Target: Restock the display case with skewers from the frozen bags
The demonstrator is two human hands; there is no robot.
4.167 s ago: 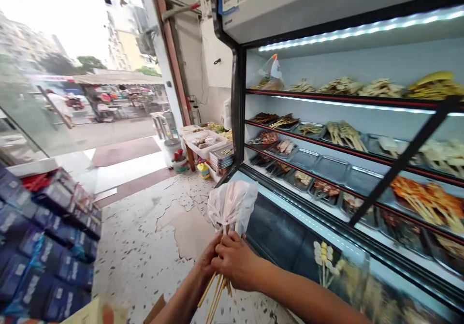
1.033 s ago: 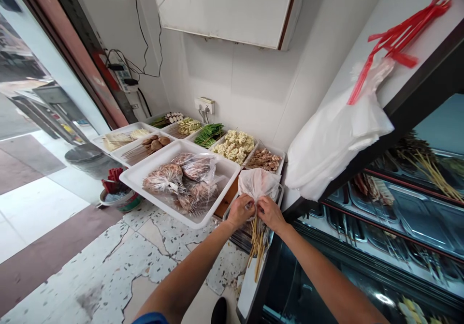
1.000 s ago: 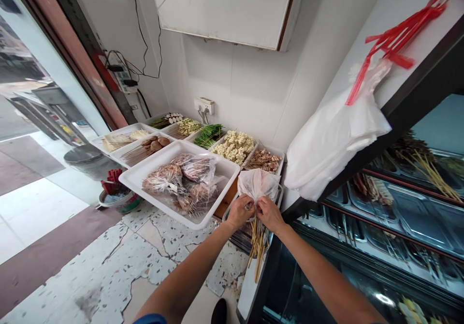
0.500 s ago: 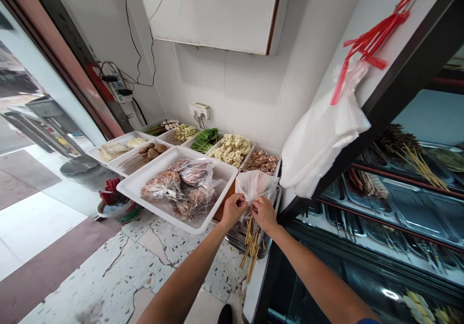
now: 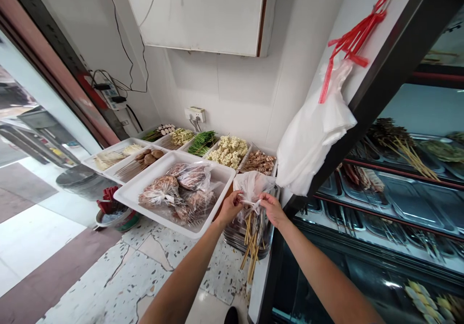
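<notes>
A thin, whitish plastic bag point(image 5: 255, 183) covers one end of a bundle of wooden skewers point(image 5: 252, 246), whose bare sticks hang out below it. My left hand point(image 5: 231, 207) pinches the bag's gathered neck from the left. On the other side, my right hand point(image 5: 271, 209) pinches the same neck with thumb and forefinger. The plastic between the two hands is twisted into a narrow band. What the bag holds at its covered end is blurred by the plastic. Stacked metal trays point(image 5: 232, 241) lie under the bundle.
Left of my hands, a large white tray point(image 5: 125, 197) holds several bagged skewer bundles point(image 5: 161, 192). Smaller trays behind it carry cauliflower point(image 5: 228, 151), green vegetables point(image 5: 203, 143) and mushrooms point(image 5: 149, 156). White plastic bags point(image 5: 311, 130) hang at right beside a glass display cabinet point(image 5: 362, 261).
My hands have drawn slightly apart, with the bag's neck now stretched between them. The camera view has shifted a little; the trays stay in place.
</notes>
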